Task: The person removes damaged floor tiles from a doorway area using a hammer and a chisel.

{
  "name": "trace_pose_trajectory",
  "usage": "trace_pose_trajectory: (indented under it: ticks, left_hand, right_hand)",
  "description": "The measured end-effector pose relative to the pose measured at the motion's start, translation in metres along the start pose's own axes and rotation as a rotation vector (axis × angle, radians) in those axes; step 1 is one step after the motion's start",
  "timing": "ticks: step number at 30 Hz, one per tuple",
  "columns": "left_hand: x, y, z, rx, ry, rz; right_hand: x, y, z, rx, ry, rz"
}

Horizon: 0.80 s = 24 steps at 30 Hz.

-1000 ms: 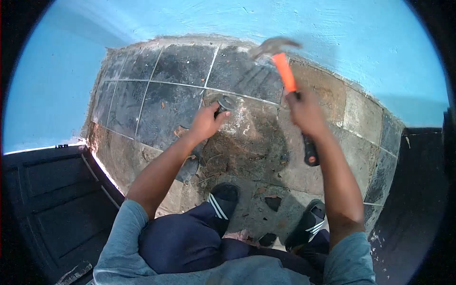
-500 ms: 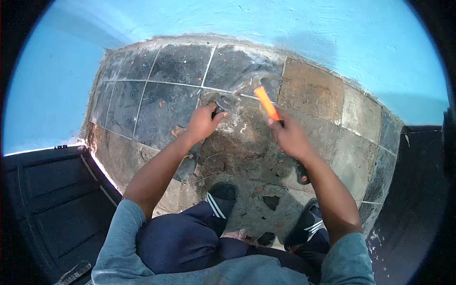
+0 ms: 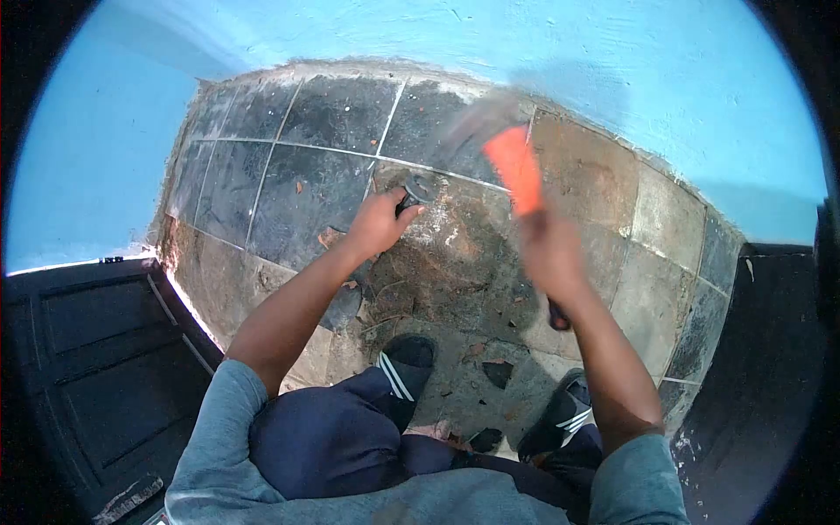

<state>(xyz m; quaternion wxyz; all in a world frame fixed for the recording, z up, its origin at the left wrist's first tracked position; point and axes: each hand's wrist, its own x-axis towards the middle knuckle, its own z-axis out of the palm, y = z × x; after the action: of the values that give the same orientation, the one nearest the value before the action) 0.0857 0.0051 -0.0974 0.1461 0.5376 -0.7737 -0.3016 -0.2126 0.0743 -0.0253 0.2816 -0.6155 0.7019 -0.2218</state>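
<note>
My left hand (image 3: 376,223) is closed around a dark chisel (image 3: 417,190) whose round top end faces me. Its lower part is hidden, and it stands at the edge of the exposed rough floor patch (image 3: 437,262), beside the dark tiles (image 3: 319,188). To the right, my right hand (image 3: 553,258) grips a claw hammer (image 3: 514,166) by its orange and black handle. The hammer head is smeared by motion and hangs above the floor, up and to the right of the chisel, apart from it.
Broken tile pieces (image 3: 498,374) and crumbs lie between my shoes (image 3: 408,367). Blue walls (image 3: 420,35) border the tiles at the far side and left. A dark panelled door (image 3: 105,350) stands at lower left; brownish and grey tiles (image 3: 584,166) lie at right.
My right hand has lifted the hammer up and away from the chisel, toward the right. The left hand and chisel have stayed nearly in place.
</note>
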Motion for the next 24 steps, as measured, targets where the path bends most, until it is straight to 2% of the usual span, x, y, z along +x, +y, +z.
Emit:
trace_pose_trajectory:
  ticks: [2,4,7,9,12,13,14,16,20,24]
  left_hand:
    - [0.0,-0.007,0.007,0.022,-0.004,0.005]
    - [0.008,-0.004,0.005,0.05,-0.026,-0.007]
    - [0.001,0.006,-0.002,0.092,-0.119,-0.081]
    - [0.005,0.007,-0.008,0.115,-0.151,-0.118]
    - [0.004,-0.004,0.0,0.023,-0.089,-0.065]
    - [0.003,0.005,-0.005,0.04,-0.133,-0.105]
    - [0.0,0.002,0.0,0.022,-0.076,-0.088]
    - [-0.005,0.0,0.008,-0.014,0.035,-0.05]
    - [-0.014,-0.002,0.007,-0.063,0.028,-0.06]
    - [-0.024,0.0,-0.002,-0.163,-0.048,-0.062]
  right_hand:
    - [0.003,-0.027,-0.002,0.064,-0.363,0.107]
    - [0.008,-0.003,0.005,0.269,-0.27,0.089]
    - [0.001,0.056,0.036,0.313,-0.152,0.114]
    - [0.0,0.069,0.033,0.373,-0.131,0.225]
    - [-0.016,0.073,0.022,0.665,-0.218,0.53]
    - [-0.019,0.082,0.022,0.772,-0.239,0.624]
    - [-0.021,0.088,0.024,0.878,-0.258,0.72]
    - [-0.023,0.091,0.027,0.943,-0.245,0.733]
    - [-0.024,0.09,0.031,0.97,-0.217,0.778]
    - [-0.022,0.094,0.033,0.949,-0.251,0.736]
